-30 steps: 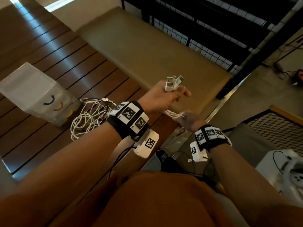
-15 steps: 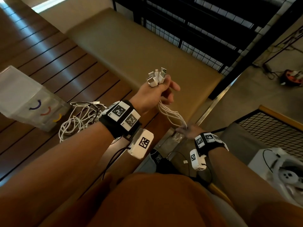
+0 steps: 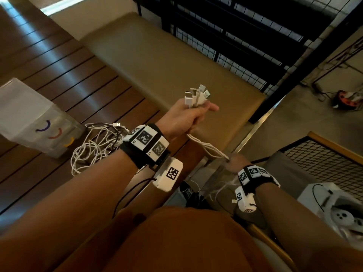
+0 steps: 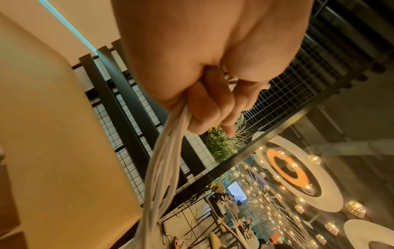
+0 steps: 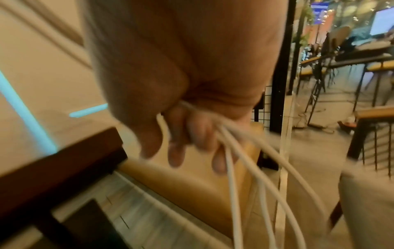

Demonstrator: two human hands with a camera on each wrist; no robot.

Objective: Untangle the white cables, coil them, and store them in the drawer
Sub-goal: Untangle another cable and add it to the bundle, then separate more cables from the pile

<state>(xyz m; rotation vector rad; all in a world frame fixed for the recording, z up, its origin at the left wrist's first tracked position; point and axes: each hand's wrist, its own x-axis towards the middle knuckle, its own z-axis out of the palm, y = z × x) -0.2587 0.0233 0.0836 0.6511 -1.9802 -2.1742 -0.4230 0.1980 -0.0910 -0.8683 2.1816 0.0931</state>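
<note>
Both hands grip white cables (image 3: 208, 149): left hand (image 3: 186, 118) w/ plugs up, right hand (image 3: 236, 162) lower.

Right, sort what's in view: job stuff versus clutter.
Job:
- white cable bundle, gripped by left hand and right hand
- tangled cable pile
- translucent drawer unit

Lying about:
- tan bench cushion
- white fan
- orange extension reel

Dim, warm indoor light with glare streaks on the slatted table (image 3: 64, 79); right wrist view motion-blurred, edges fisheye-bent.
</note>
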